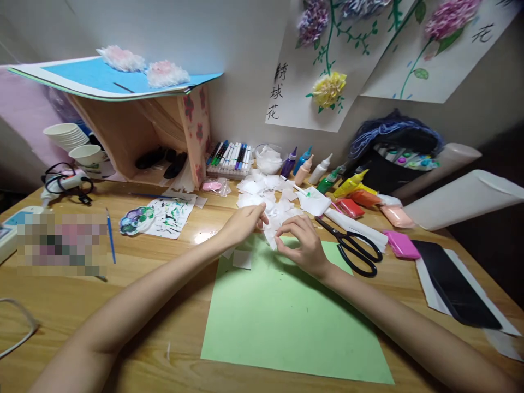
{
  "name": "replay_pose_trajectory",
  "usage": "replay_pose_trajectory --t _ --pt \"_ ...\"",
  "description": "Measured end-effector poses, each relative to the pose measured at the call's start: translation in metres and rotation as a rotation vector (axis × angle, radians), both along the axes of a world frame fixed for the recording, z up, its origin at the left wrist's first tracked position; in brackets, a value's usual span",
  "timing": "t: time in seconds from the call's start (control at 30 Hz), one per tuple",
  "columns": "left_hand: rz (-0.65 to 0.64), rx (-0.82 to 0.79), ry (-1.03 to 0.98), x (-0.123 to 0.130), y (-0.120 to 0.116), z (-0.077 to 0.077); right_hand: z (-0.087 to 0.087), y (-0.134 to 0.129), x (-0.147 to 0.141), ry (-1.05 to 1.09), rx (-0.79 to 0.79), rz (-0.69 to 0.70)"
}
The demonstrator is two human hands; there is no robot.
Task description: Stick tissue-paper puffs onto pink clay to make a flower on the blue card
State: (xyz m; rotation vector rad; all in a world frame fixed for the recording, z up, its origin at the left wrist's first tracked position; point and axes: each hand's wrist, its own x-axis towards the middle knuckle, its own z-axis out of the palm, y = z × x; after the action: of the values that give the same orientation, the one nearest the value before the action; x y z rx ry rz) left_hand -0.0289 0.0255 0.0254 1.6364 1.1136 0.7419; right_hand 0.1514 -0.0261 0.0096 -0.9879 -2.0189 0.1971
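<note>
Over the far edge of a light green paper sheet (pixel 295 322), my two hands are close together at a small piece of thin white paper (pixel 270 238). My left hand (pixel 245 225) has its fingers curled at the piece's upper left. At its lower right, my right hand (pixel 305 244) pinches it between thumb and fingertip. Just beyond them lies a loose pile of white tissue paper pieces (pixel 256 186), partly hidden by my hands. A small white square (pixel 242 260) rests at the green sheet's upper left. Black-handled scissors (pixel 360 266) lie to the right, overlapping the sheet's corner.
Paint bottles (pixel 303 170), a marker set (pixel 229 157) and a clear bowl (pixel 269 158) line the back. A paint-stained paper (pixel 174 215) and blue brush (pixel 111 237) lie left. A black phone-like slab (pixel 454 284) is at right. Flower pictures (pixel 315 103) hang on the wall.
</note>
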Motion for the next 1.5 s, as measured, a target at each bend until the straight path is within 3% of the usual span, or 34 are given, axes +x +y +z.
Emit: replay_pose_trajectory --t 0.1,0.27,0.43,0.57,0.67,0.93,1.03,1.17,1.27,1.5 --pt "-0.111 0.100 -0.019 0.008 -0.016 -0.002 -0.004 -0.001 0.010 0.178 -0.180 -0.002" --pt "-0.192 0.251 -0.117 0.012 -0.026 -0.003 -0.011 0.003 0.015 0.514 -0.654 0.186" --pt "-0.127 0.215 -0.127 0.015 -0.023 -0.011 -0.017 0.007 0.017 0.534 -0.863 0.254" --pt "-0.015 0.063 -0.192 0.019 -0.025 -0.023 -0.022 0.007 0.016 0.650 -0.910 0.233" --pt "0.050 0.052 -0.202 0.020 -0.025 -0.030 -0.020 0.005 0.014 0.597 -0.882 0.155" --pt "-0.003 0.024 -0.120 0.020 -0.026 -0.029 -0.016 0.005 0.014 0.578 -0.788 0.010" --pt "-0.022 0.119 0.010 0.020 -0.028 -0.026 -0.017 0.006 0.016 0.579 -0.756 -0.020" --pt "0.126 0.450 0.066 0.018 -0.032 -0.025 -0.018 0.005 0.015 0.529 -0.714 -0.047" --pt "0.122 0.648 0.121 0.017 -0.034 -0.025 -0.018 0.004 0.014 0.479 -0.697 -0.022" --pt "0.090 0.655 0.244 0.018 -0.036 -0.027 -0.017 0.003 0.013 0.424 -0.673 0.042"
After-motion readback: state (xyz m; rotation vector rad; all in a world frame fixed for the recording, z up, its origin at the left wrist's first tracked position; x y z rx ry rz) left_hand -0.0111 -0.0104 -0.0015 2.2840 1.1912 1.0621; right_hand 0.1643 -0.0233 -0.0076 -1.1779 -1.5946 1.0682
